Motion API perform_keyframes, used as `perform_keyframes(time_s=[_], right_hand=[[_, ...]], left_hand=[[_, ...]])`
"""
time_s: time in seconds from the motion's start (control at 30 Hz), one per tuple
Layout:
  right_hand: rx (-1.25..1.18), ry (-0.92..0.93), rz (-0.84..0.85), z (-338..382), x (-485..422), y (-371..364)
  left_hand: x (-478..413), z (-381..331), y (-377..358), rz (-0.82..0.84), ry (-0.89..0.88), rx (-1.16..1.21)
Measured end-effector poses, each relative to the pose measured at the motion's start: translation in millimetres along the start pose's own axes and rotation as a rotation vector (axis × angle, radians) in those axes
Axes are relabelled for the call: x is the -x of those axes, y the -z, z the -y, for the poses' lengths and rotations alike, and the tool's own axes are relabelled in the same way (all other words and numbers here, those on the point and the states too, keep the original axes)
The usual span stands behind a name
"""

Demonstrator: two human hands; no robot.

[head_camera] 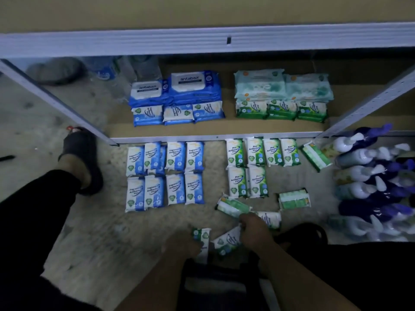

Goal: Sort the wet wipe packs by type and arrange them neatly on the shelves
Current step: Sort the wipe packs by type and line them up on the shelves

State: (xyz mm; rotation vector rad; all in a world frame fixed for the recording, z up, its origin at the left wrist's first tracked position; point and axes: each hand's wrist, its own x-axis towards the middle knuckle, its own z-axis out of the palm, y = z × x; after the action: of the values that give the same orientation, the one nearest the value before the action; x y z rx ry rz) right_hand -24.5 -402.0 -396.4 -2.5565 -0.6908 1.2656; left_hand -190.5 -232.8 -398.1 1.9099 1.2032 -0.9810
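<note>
Left hand (182, 246): low in the view, knuckles up, fingers curled round the near end of an upright pack (202, 236), whose green-and-white far end sticks out past the fingers.
Right hand (254, 232): just right of the left one, forearm coming in from the lower right. Its fingers seem to pinch the end of a tilted pack (226, 242), though the dim, soft view leaves the grip uncertain.
Near the right hand: another white-and-green pack (270, 218) lies touching its far side, and a slanted green pack (233, 206) lies just beyond the fingers.
Floor, left group: blue packs (165, 176) stand label-up in two rows, edges touching.
Floor, right group: green packs (256, 158), four in the far row and two in the near row. One loose pack (294, 200) lies to their right and one angled pack (315, 156) lies by the bottles.
Shelf (121, 131): bottom level of a metal rack.
Shelf, left half: large Antabax packs (175, 88) are stacked at the back, with small blue packs (177, 114) in a row in front.
Shelf, right half: pale green large packs (280, 86) are at the back, with small green packs (280, 110) in front.
Right edge: pump bottles (363, 176) lie heaped on the floor.
Left edge: a foot in a dark sandal (80, 158) is planted beside the rack post.
</note>
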Motion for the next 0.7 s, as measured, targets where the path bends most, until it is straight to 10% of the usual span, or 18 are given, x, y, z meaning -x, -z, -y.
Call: perform_keyframes(time_s=[0.2,0.4,0.7], right_hand=[[0.48,0.251,0.182,-13.2,-15.7,-27.1],[0.678,0.368,-0.068,-33.8,-13.4,-41.4],[0.725,0.392,-0.157,-34.4,-21.8,-38.9]], left_hand=[[-10.4,-3.8,-24.5,0.034,0.027,-0.168],[-21.7,-9.6,-36.4,-0.017,0.051,-0.381],[-25.7,0.5,-36.2,-0.057,-0.07,0.008]])
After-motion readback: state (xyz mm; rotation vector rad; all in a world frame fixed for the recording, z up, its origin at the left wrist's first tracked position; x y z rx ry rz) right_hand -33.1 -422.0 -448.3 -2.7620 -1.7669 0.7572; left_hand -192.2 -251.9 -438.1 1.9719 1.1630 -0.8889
